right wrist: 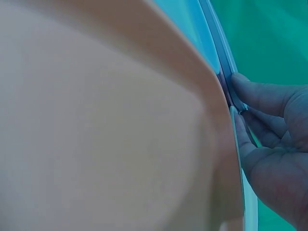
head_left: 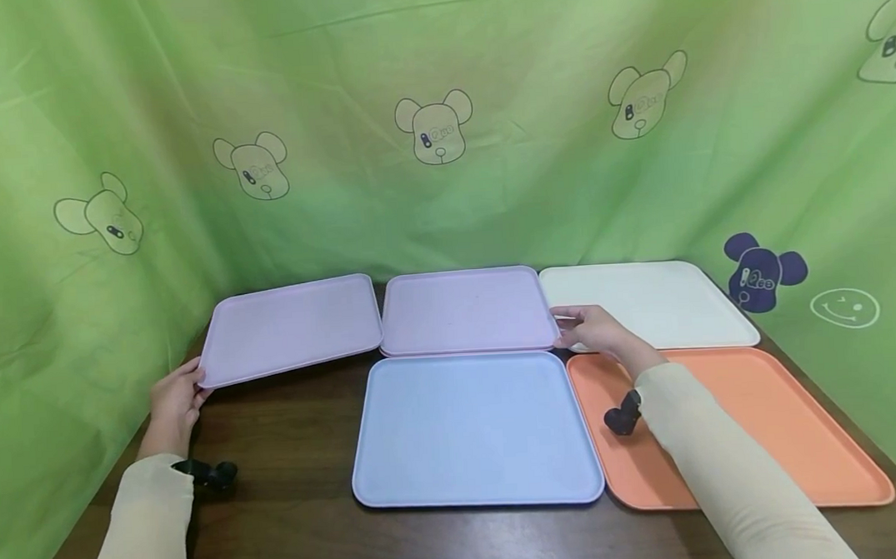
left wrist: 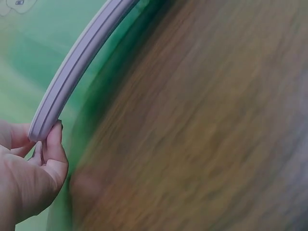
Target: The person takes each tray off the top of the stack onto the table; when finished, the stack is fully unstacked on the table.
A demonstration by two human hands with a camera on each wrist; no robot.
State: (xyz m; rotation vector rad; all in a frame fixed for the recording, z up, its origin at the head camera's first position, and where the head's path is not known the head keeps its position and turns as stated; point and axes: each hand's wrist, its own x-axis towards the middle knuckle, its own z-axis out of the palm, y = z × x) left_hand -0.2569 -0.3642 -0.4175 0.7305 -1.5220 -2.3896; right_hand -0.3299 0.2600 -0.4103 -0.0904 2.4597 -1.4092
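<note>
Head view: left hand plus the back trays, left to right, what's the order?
Left hand → left lilac tray → middle lilac tray → white tray

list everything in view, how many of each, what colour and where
single tray: 1 visible, lavender, back left
tray stack: at least 2 trays, lavender, back middle
blue tray: 1, light blue, front middle
white tray: 1, white, back right
orange tray: 1, orange, front right
table: 1, dark brown, under the trays
curtain: green, behind and at both sides
outlined animal faces: 6, one mostly cut off, pale, on the curtain
solid animal face: 1, dark purple, curtain right
smiley: 1, white, curtain right
wrist devices: 2, black, one per wrist
sleeves: 2, cream, on both arms
left grip: 1, bare, holding the single tray's near left corner
right grip: 1, bare, at the stack's right edge
</note>
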